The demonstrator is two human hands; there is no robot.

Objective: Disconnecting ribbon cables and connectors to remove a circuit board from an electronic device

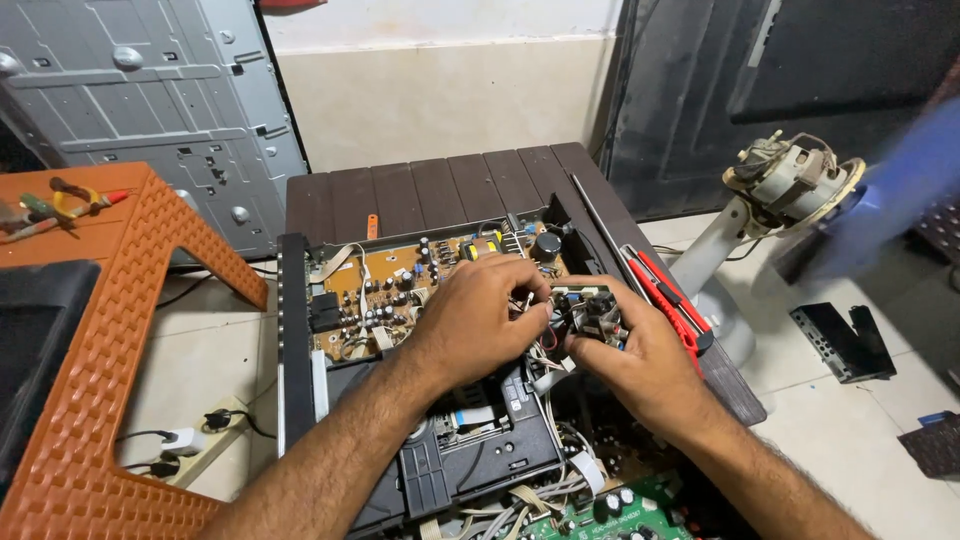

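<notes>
left hand pinches wires over the board; right hand is clamped on a small black part mid-chassis. a hard tug could snap leads.

Green circuit board cut off by bottom edge; blue object at right motion-blurred; left hand hides wiring beneath its fingers

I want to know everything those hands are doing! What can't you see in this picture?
- Head view: the left hand and right hand cover the small part and wires between them.
- The blue thing at the right edge is blurred.
- The green circuit board is cut off by the bottom edge.
</notes>
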